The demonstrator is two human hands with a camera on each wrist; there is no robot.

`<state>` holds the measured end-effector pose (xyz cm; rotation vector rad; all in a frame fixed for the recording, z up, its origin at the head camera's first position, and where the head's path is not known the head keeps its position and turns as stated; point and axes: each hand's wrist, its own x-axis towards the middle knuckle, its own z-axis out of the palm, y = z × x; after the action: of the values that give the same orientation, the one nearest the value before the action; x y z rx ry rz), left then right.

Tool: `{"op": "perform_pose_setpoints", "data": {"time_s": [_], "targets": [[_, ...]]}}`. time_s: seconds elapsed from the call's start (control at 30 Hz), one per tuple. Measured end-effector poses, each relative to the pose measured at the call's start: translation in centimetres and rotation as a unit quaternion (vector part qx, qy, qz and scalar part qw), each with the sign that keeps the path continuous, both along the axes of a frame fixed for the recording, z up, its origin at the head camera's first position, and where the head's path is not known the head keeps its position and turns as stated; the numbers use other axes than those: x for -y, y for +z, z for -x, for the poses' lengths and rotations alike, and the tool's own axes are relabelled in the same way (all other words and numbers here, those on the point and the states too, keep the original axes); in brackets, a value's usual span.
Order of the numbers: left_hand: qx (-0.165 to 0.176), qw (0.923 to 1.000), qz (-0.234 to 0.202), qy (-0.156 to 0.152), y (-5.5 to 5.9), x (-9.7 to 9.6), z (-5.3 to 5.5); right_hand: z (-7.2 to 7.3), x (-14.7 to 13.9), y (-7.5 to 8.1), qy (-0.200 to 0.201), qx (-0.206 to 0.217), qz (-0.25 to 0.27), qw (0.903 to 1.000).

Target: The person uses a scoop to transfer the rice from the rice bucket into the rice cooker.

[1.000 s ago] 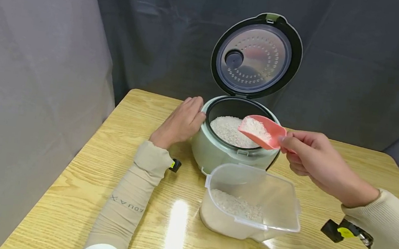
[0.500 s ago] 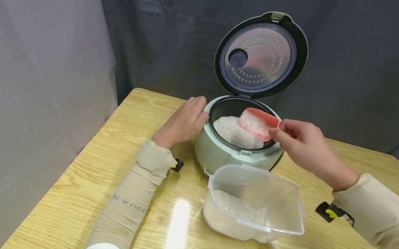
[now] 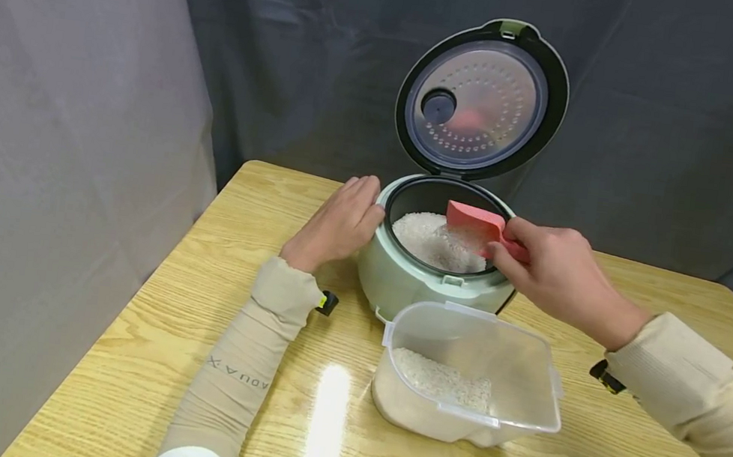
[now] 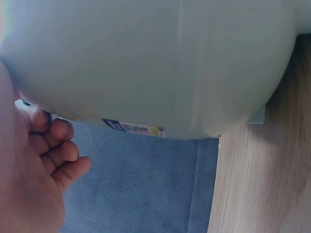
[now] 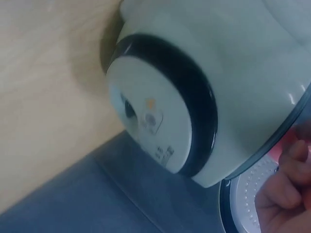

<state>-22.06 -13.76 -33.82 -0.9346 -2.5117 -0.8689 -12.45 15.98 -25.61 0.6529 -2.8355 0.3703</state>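
Note:
In the head view a pale green rice cooker (image 3: 401,278) stands with its lid (image 3: 482,106) raised and white rice (image 3: 429,239) in its black inner pot. My left hand (image 3: 340,218) holds the cooker's upper left edge, thumb against the side; the left wrist view shows its fingers (image 4: 60,150) curled beside the shell. My right hand (image 3: 558,273) pinches the handle of a pink scoop (image 3: 476,222). The scoop is tipped on its side over the pot, and rice grains spill from it. Curled fingers (image 5: 286,189) of that hand show in the right wrist view.
A clear plastic container (image 3: 514,366) with some rice in it stands just in front of the cooker on the wooden table (image 3: 254,261). Dark cloth (image 3: 290,61) hangs behind, and grey cloth (image 3: 63,149) hangs at the left.
My right hand has moved left and turned the scoop from level and full of rice to tipped, with rice falling into the pot. My left hand stays at the cooker's edge.

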Motion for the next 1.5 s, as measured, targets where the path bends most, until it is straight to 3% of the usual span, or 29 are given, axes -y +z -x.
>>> {"op": "perform_pose_setpoints", "data": {"time_s": [0.1, 0.23, 0.5, 0.7, 0.87, 1.13, 1.3, 1.5], "targets": [[0.000, 1.0000, 0.002, 0.001, 0.0, -0.1, 0.0, 0.0, -0.2, -0.2, 0.033, -0.063, -0.018, 0.9973], [-0.002, 1.0000, 0.003, 0.002, 0.0, -0.2, 0.0, -0.3, -0.4, 0.1, 0.039, -0.095, -0.033, 0.9942], [-0.003, 1.0000, 0.001, 0.003, -0.1, -0.1, 0.0, -1.3, -1.4, 0.6, -0.003, -0.084, -0.044, 0.9955], [0.000, 1.0000, 0.003, 0.006, -0.2, 0.1, 0.1, -1.9, -3.1, 0.2, -0.003, -0.102, -0.032, 0.9943], [0.005, 0.9999, 0.002, 0.008, -0.2, 0.2, 0.1, -2.4, -4.8, -0.3, -0.027, -0.107, -0.025, 0.9935], [0.010, 0.9999, -0.005, 0.008, -0.2, 0.3, 0.0, -2.6, -7.4, -1.8, -0.048, -0.128, -0.017, 0.9904], [0.012, 0.9999, -0.009, 0.005, -0.2, 0.1, 0.0, -2.8, -9.1, -3.3, -0.065, -0.095, -0.043, 0.9925], [0.009, 0.9999, -0.011, -0.001, -0.1, -0.1, 0.0, -2.7, -11.4, -6.3, -0.074, -0.063, -0.075, 0.9924]]}}
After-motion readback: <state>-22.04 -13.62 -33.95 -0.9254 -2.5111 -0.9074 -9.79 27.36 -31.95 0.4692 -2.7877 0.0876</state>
